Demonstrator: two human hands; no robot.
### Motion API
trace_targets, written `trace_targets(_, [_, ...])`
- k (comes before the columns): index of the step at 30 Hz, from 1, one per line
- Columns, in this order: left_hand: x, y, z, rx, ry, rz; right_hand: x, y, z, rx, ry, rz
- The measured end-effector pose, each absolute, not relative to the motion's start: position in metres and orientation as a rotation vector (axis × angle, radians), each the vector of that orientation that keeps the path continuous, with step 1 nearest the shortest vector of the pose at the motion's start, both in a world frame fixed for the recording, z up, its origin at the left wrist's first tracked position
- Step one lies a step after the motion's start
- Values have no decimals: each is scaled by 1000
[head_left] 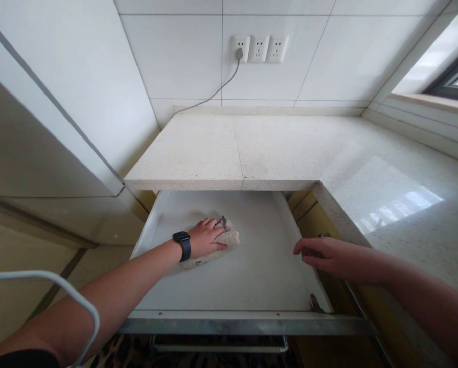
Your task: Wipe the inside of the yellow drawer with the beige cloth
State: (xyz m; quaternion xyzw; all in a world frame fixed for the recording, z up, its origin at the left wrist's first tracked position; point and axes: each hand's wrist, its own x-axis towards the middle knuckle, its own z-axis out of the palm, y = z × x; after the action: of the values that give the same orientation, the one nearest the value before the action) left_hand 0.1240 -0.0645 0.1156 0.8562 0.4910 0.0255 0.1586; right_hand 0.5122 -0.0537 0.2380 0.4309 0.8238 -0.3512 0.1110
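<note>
My left hand, with a dark watch on the wrist, presses a beige cloth onto the floor of a white drawer. Its fingers lie over the bunched cloth, and a dark patterned bit shows at the far edge. The drawer is pulled out from under the countertop. Over the drawer's right side hangs my right hand, its fingers loosely curled, with no object visible in them.
A pale stone countertop runs above the drawer and turns along the right. On the tiled wall are sockets with a grey cable plugged in. Tall white cabinet panels stand at left. A white cord crosses the lower left.
</note>
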Motion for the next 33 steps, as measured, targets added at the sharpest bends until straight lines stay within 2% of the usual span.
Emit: trace_targets(33, [122, -63, 117, 2434, 1390, 119, 512, -60, 240, 1247, 2417, -968])
